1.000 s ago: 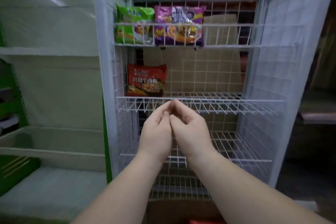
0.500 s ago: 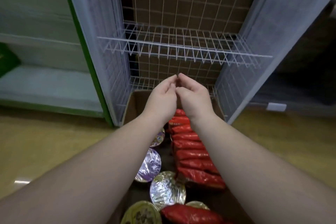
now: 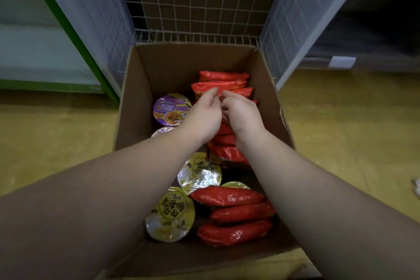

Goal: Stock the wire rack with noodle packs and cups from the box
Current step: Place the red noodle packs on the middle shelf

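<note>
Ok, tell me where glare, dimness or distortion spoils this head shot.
Head view: glare on the foil lid of the yellow cup washes out its print; the rack's side panels splay outward, a wide-angle effect; the area right of the rack is too dim to read.

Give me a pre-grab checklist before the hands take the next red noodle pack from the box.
1. Left hand free of load: ok, fingers loosely curled, nothing held.
2. Right hand free: ok, nothing held.
3. Hands over the far row of red noodle packs: ok.
4. Contact with a pack: cannot tell, fingertips hide it.
5. Cardboard box open, packs reachable: ok.
6. Wire rack close behind box: ok; space on its upper shelves: cannot tell.
</note>
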Demonstrator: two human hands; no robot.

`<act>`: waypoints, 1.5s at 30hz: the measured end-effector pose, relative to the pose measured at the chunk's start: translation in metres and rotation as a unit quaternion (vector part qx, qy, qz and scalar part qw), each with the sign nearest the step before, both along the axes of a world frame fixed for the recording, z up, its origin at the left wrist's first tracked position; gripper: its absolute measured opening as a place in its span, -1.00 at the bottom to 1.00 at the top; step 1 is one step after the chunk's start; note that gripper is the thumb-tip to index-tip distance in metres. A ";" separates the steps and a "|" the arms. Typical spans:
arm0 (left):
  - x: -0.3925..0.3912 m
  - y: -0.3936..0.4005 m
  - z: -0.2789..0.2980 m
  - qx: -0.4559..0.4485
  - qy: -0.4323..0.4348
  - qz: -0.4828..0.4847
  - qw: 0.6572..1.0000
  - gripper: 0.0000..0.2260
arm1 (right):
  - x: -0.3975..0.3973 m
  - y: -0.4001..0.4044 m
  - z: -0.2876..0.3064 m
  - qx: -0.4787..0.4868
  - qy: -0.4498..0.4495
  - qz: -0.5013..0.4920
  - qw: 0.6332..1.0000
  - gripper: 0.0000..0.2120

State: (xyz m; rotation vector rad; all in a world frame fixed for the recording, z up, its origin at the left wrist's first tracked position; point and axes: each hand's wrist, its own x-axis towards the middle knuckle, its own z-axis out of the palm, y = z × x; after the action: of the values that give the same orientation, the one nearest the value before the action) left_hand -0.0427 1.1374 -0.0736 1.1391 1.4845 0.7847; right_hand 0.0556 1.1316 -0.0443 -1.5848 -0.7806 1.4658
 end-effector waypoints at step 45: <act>-0.035 -0.044 -0.044 0.337 0.494 -0.509 0.618 -0.54 | 0.019 -0.023 -0.020 -0.111 -0.565 0.605 0.550 -0.78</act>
State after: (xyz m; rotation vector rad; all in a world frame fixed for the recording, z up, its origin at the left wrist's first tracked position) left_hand -0.0774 1.0930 -0.1176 2.9418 0.9009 -0.2839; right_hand 0.0748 1.1090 -0.0648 -2.2401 -3.0204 1.0400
